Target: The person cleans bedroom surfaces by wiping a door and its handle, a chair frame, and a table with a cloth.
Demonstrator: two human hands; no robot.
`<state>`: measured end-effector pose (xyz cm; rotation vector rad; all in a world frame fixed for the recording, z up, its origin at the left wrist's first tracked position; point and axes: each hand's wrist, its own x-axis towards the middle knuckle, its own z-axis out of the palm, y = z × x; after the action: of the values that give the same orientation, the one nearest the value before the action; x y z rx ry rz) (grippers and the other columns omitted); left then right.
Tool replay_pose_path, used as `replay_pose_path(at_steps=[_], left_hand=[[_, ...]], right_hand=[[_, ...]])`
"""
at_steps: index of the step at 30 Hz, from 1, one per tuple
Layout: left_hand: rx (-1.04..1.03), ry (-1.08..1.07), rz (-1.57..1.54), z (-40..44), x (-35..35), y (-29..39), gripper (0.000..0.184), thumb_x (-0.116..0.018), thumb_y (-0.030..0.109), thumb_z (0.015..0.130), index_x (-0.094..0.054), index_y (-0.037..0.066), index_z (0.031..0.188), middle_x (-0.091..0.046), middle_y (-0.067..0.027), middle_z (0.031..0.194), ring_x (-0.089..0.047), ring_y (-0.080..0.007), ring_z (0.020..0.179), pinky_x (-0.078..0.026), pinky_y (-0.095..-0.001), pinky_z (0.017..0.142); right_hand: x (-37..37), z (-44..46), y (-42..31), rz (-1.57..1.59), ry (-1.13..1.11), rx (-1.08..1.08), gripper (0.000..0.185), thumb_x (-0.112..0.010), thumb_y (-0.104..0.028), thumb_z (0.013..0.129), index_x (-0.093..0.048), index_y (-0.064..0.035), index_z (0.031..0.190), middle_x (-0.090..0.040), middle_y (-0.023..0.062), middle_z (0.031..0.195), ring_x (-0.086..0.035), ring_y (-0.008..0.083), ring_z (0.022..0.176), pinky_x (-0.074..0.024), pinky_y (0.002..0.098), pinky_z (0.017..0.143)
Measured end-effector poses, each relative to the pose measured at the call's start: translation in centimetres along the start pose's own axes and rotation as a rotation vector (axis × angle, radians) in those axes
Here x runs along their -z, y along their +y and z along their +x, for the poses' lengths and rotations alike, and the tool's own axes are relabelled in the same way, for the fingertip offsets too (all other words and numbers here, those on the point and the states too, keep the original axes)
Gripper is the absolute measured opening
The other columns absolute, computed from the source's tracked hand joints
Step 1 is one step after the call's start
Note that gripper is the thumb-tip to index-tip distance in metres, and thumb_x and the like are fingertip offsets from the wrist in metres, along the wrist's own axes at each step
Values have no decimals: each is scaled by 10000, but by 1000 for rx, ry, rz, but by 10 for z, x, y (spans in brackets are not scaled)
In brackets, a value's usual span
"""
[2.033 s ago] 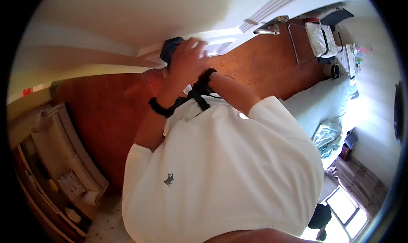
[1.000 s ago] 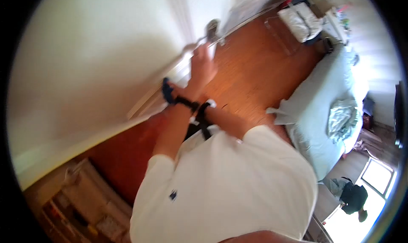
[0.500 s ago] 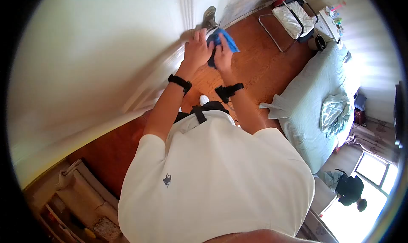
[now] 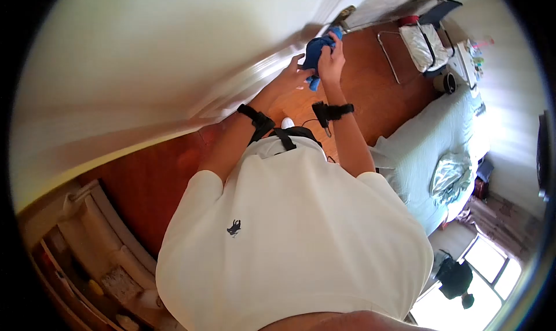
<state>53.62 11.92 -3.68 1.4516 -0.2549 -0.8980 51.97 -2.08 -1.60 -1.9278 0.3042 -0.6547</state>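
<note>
A blue cloth (image 4: pixel 315 54) is bunched up in front of me, close to the white door and its metal handle (image 4: pixel 343 18). My right hand (image 4: pixel 332 60) grips the cloth from the right, fingers wrapped round its edge. To the left of it, my left hand (image 4: pixel 294 75) has its fingers spread, the tips at the cloth's lower left side; whether they press on it is hard to tell. Both wrists wear black bands.
A bed with a pale green cover (image 4: pixel 420 151) stands at the right. Beyond it are a metal-framed chair (image 4: pixel 425 46) and a bin (image 4: pixel 445 83). A beige sofa (image 4: pixel 101 232) is at the lower left. Another person (image 4: pixel 454 278) is near the window.
Both hands have moved right with the blue cloth, which now looks more bunched. My left hand's fingers have spread beside it. Earlier, the cloth was lower and further left.
</note>
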Motion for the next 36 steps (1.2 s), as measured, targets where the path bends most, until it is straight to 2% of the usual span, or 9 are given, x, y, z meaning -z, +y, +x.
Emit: replay_pose_path(at_steps=[6,8,11,15,19,23,30,32,36], left_hand=[[50,-130,-143,-40,56,-18,575,-471,484,957,-433,62,1346,-568,-134,1240,-626,-226,1064,-522,-377,875],[88,-101,-295,-48,86,-49,540,-464,466,971,-448,73,1341,-582,-116,1224,-633,-202,1027,-526,-351,852],[102,-21,-148,-85,136,-79,541,-450,492,989,-480,70,1326,-633,-147,1179,-623,-264,1079,-507,-390,884],[234,100,-195,-137,171,-115,529,-366,469,1018,-438,72,1362,-622,-137,1190,-644,-255,1009,-532,-375,842],[468,252,-298,-187,167,-93,562,-203,460,1038,-418,54,1361,-640,-167,1183,-655,-292,1036,-538,-376,869],[528,390,-359,-218,179,-107,639,-116,483,1023,-513,45,1264,-680,-199,1116,-677,-299,989,-534,-383,871],[432,596,-344,-235,189,-130,622,-140,475,1022,-525,40,1245,-680,-199,1111,-681,-295,974,-536,-382,863],[415,603,-341,-229,187,-135,618,-147,473,1021,-528,39,1240,-680,-200,1109,-682,-293,970,-537,-382,861],[388,573,-349,-203,182,-138,608,-161,468,1020,-535,36,1229,-680,-200,1106,-685,-291,962,-538,-381,857]], right_hand=[[-48,-35,-52,26,-373,103,303,-513,-104,859,-599,-47,1144,-642,226,832,-652,363,701,-509,390,657],[-69,-47,-55,35,-435,62,294,-533,-64,844,-568,-64,1136,-640,161,827,-630,268,675,-493,362,640],[-96,-63,-38,45,-376,236,283,-565,-89,839,-520,-65,1117,-624,167,812,-616,327,664,-490,375,626],[-115,-96,-28,-56,-788,308,511,-654,-79,772,-442,-115,1236,-615,213,1049,-613,381,963,-472,453,820],[-152,-131,-37,-82,-1118,224,523,-629,-142,814,-410,-132,1288,-645,211,995,-627,423,933,-454,505,853],[-188,-154,-47,-57,-1038,521,513,-618,-163,839,-392,-133,1299,-656,206,890,-632,425,885,-481,496,784],[-213,-166,-35,-30,-1215,409,462,-624,-155,847,-431,-115,1265,-621,217,1010,-627,412,899,-490,474,781],[-206,-161,-39,164,-973,619,463,-626,-114,839,-445,-113,1265,-603,217,1086,-628,403,885,-493,455,789],[-197,-162,-41,121,-1054,404,493,-627,-77,825,-444,-116,1281,-611,206,1083,-623,392,885,-493,434,795]])
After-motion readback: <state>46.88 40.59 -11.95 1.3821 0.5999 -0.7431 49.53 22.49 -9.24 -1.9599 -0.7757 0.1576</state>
